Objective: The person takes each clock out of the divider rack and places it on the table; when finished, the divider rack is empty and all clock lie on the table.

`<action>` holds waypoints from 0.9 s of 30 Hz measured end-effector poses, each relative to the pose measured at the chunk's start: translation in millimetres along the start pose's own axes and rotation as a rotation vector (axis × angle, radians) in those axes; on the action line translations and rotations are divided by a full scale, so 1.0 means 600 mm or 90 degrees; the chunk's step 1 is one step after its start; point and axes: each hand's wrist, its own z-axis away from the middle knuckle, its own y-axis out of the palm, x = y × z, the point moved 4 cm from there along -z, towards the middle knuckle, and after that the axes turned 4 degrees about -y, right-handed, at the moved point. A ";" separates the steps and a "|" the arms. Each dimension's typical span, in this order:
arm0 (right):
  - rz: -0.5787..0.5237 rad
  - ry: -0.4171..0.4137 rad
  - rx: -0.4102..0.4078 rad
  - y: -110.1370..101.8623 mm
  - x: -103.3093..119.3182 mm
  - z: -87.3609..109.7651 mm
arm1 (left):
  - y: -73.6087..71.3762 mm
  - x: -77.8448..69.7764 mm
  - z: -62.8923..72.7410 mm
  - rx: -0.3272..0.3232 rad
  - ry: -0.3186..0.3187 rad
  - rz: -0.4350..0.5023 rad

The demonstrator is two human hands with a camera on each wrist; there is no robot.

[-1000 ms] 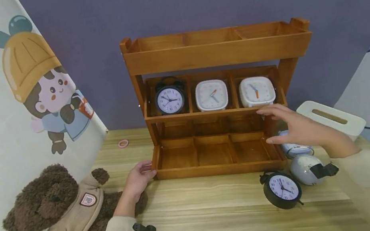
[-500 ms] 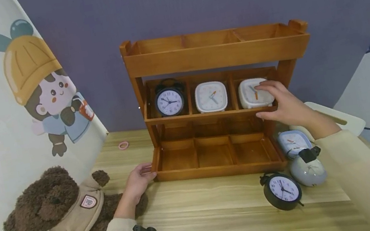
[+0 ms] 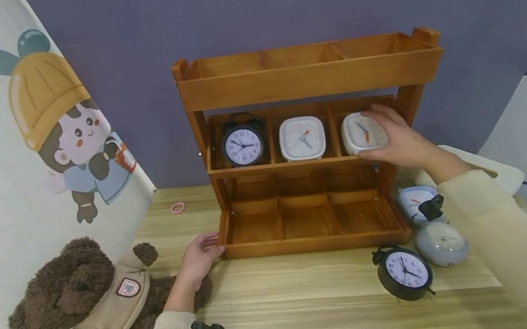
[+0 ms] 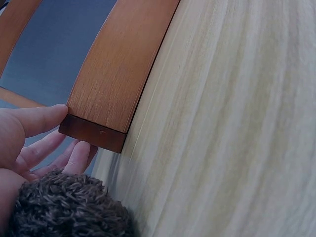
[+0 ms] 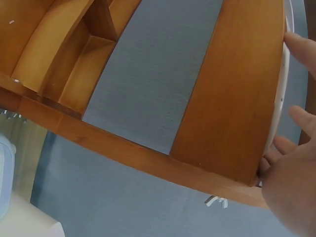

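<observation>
In the head view, a brown wooden rack [image 3: 312,77] stands against the wall. My right hand [image 3: 395,135] grips a white square alarm clock [image 3: 363,132] in the middle tier's right compartment, thumb at its lower edge and fingers at its upper right. The right wrist view shows the clock's white rim [image 5: 282,84] behind the wooden rail, beside my fingers. My left hand [image 3: 200,261] holds the front left corner of the bottom tier, thumb and fingers around the board's end [image 4: 94,133]. Another white square clock [image 3: 302,138] and a black round alarm clock [image 3: 243,146] occupy the other middle compartments.
A black alarm clock [image 3: 405,273], a grey round clock [image 3: 441,244] and a light blue clock [image 3: 413,201] lie right of the rack, near a white slotted box [image 3: 499,164]. A teddy bear [image 3: 82,291] lies left. A pink ring [image 3: 178,207] sits behind.
My right hand has risen from below the middle tier to the right-hand white clock and closed around it. The left hand has stayed at the rack's corner.
</observation>
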 end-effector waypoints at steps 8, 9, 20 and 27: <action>0.005 0.066 0.034 -0.004 0.001 -0.016 | -0.001 0.001 -0.003 -0.010 0.001 0.000; 0.006 0.073 0.039 -0.004 0.001 -0.017 | -0.001 0.001 -0.003 -0.009 0.001 -0.001; 0.017 0.089 0.097 -0.003 -0.002 -0.033 | 0.000 0.002 -0.003 -0.011 0.003 -0.005; 0.003 0.107 0.134 -0.004 -0.005 -0.036 | 0.001 0.005 -0.005 -0.013 0.003 -0.007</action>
